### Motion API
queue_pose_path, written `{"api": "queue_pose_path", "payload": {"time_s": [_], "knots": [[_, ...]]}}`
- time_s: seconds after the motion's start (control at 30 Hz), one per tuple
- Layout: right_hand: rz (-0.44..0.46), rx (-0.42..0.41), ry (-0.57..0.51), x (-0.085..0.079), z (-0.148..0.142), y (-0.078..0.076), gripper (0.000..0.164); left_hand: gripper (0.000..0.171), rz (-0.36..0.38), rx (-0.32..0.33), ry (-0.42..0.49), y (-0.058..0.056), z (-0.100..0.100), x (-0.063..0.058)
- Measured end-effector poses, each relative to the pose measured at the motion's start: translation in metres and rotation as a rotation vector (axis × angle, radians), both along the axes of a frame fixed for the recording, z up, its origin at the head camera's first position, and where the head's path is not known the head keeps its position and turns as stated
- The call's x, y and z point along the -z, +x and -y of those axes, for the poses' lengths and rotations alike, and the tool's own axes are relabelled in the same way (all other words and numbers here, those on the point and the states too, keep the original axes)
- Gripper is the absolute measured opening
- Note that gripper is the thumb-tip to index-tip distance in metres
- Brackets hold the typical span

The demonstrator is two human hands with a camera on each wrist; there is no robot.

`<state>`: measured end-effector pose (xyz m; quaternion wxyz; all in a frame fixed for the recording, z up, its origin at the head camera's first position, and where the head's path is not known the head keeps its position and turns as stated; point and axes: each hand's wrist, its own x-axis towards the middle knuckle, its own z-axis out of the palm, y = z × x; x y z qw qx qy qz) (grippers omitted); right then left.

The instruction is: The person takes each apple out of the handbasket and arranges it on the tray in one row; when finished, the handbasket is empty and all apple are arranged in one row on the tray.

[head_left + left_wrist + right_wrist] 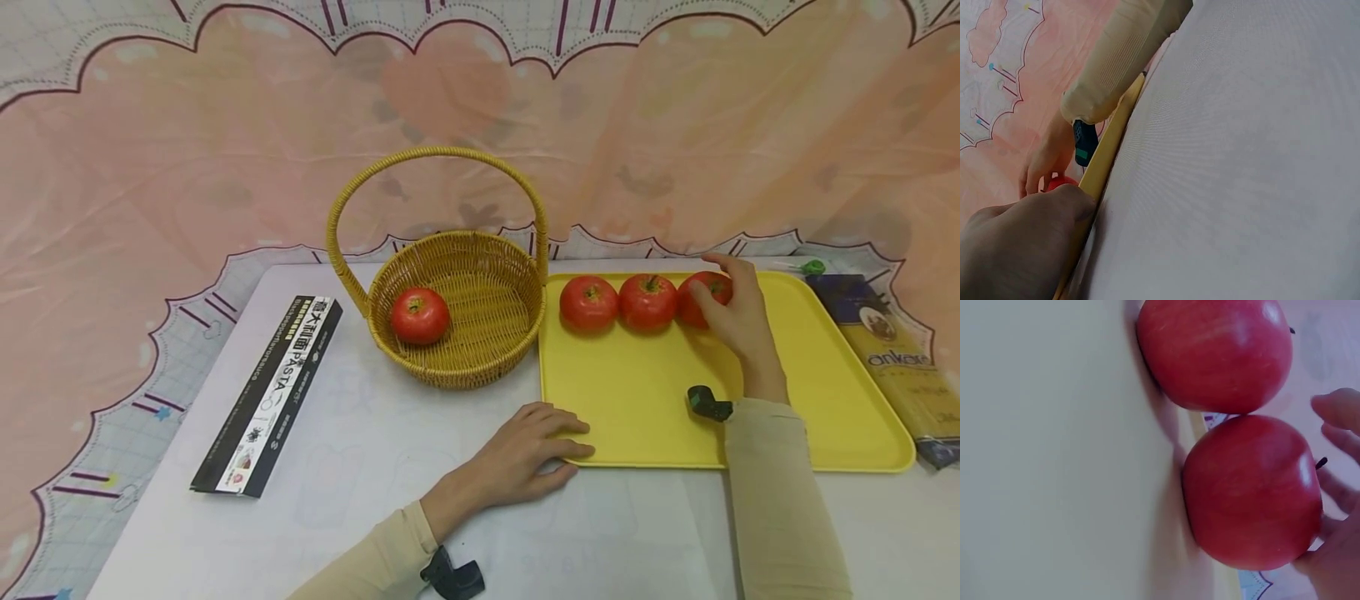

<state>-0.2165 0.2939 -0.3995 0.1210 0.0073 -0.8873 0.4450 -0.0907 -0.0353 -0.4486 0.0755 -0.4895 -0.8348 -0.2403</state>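
My right hand (738, 312) is at the rightmost apple (703, 298), its thumb overlapping the fruit and its fingers arched above it. In the right wrist view this red apple (1250, 494) sits on its base, stem toward my spread fingers (1338, 412). Two more apples, the middle one (648, 302) and the left one (588, 304), stand in the same row along the far side of the yellow tray (630, 400). My left hand (528, 454) rests at the tray's front left corner, fingers loosely spread over the rim. A fourth apple (420, 316) lies inside the wicker basket (480, 367).
The basket's tall handle (442, 152) arches up left of the tray. A black and white pasta box (266, 396) lies on the white table (360, 467) at the left. Beyond the tray's right edge is a yellow and blue packet (900, 358). A patterned cloth (285, 167) hangs behind.
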Motion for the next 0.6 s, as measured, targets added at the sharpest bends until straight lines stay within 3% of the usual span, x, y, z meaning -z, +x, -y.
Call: {"api": "queue_pose_path", "payload": {"time_s": [0.2,0.47,0.6], "knots": [[-0.099,0.012,-0.041,-0.008,0.01,0.001,0.039,0.025,0.0,0.005,0.003,-0.001,0.0,-0.002],[-0.148,-0.097,-0.075,-0.014,0.03,-0.002,0.032,0.025,-0.04,0.009,0.009,-0.001,0.0,0.0],[-0.18,-0.176,-0.099,-0.029,0.049,0.009,0.028,0.024,-0.047,0.015,0.018,-0.001,0.0,0.001]]}}
